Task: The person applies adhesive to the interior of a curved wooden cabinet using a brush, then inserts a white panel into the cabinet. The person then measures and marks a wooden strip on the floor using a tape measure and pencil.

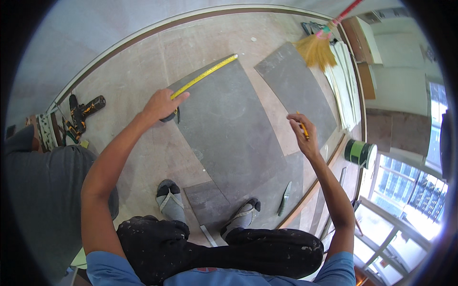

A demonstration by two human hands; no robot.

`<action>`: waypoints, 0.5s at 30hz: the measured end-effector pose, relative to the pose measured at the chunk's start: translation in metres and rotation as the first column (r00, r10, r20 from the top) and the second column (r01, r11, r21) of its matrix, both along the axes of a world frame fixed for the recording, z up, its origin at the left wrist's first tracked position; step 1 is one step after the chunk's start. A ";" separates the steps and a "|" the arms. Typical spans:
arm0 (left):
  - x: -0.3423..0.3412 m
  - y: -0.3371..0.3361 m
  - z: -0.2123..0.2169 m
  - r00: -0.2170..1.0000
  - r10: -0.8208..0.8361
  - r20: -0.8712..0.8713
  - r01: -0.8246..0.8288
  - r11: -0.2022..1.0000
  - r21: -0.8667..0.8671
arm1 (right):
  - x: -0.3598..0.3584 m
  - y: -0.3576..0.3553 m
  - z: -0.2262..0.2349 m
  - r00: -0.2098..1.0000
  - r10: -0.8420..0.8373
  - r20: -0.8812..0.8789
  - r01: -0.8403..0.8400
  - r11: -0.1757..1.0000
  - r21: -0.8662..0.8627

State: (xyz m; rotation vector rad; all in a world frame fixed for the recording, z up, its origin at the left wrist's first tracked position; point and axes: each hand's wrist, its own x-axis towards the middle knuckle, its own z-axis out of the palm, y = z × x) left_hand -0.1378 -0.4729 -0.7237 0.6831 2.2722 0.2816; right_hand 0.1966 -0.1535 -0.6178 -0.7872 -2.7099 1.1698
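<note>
The left hand (164, 106) grips a tape (204, 77) extended along the panel (234, 124)'s far edge; the right hand (304, 136), right of the panel, holds a pencil (304, 130); broom (317, 50) beyond, farther right.

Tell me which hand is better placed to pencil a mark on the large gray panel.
Probably the right hand: it already holds the yellow pencil. The left hand is occupied, gripping the tape measure, whose yellow blade stretches across the far end of the large gray panel.
</note>
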 end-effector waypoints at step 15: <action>0.112 0.059 0.043 0.970 -0.223 -0.097 0.241 0.933 0.267 | 0.214 -0.003 -0.079 0.943 -0.333 -0.021 0.332 0.930 0.154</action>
